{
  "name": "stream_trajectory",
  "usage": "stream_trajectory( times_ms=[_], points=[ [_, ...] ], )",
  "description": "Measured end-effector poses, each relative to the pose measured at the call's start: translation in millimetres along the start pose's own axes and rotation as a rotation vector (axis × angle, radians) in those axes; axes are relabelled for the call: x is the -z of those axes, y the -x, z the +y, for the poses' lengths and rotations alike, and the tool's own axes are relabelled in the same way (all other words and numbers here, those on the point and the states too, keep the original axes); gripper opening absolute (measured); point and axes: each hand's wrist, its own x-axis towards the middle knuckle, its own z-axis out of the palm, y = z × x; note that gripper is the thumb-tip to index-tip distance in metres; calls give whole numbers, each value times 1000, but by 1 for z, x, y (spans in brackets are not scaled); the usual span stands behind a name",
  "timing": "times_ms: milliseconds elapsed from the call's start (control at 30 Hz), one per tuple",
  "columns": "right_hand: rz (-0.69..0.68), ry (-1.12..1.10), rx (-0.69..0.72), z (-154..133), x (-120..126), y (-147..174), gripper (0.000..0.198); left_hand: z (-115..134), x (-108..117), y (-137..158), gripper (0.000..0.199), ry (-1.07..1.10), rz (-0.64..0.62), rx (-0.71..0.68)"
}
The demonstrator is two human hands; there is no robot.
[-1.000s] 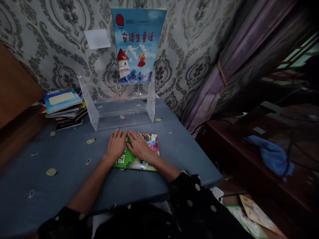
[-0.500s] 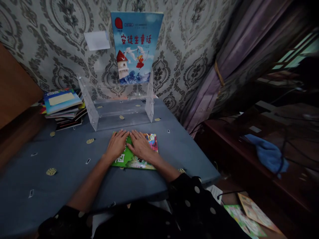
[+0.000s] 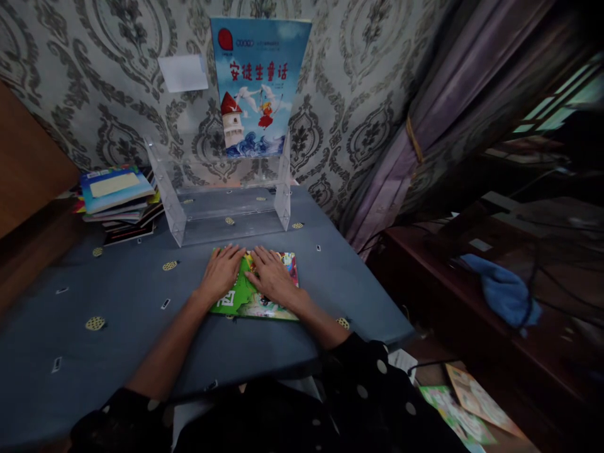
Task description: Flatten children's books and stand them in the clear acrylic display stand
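A book (image 3: 243, 302) with a green and many-coloured cover lies flat and sideways on the cloth-covered table. My left hand (image 3: 223, 272) rests on its green part, palm down with the fingers stretched out. On the coloured part lies my right hand (image 3: 271, 277), also flat, its fingers stretched towards the top edge. Both hands hide much of the cover. Just beyond the book stands a clear plastic display rack (image 3: 226, 233). A blue picture book (image 3: 259, 88) is propped upright in its back tier, leaning near the wall.
At the back left is a stack of books (image 3: 116, 195) beside the rack. The patterned tablecloth (image 3: 117, 283) covers the table. A purple curtain (image 3: 382, 170) hangs to the right, near a dark red cabinet (image 3: 425, 270) with a blue cloth (image 3: 507, 296). Booklets (image 3: 457, 415) lie low at the right.
My right hand has slid slightly to the right across the cover, widening the gap between my hands. The left hand stays in place on the book. The view has shifted a little.
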Motion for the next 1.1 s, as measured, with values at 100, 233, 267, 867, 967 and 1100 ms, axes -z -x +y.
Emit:
stream_trajectory(
  times_ms=[100,233,267,867,967,1100],
  points=[
    [-4,7,-9,3,2,3,58,1,1,0,43,-9,-12,0],
    [16,15,-19,8,2,9,56,0,1,0,43,-19,-15,3],
    [25,20,-25,10,2,11,55,0,0,0,43,-20,-12,4],
    [108,-6,-94,39,-2,33,56,-2,-1,0,42,-12,-1,-2],
    [118,0,-85,38,-1,34,54,-2,-1,0,42,-13,-4,-12],
    [107,29,-84,35,1,42,57,-4,-3,1,42,1,-6,-35]
  ],
)
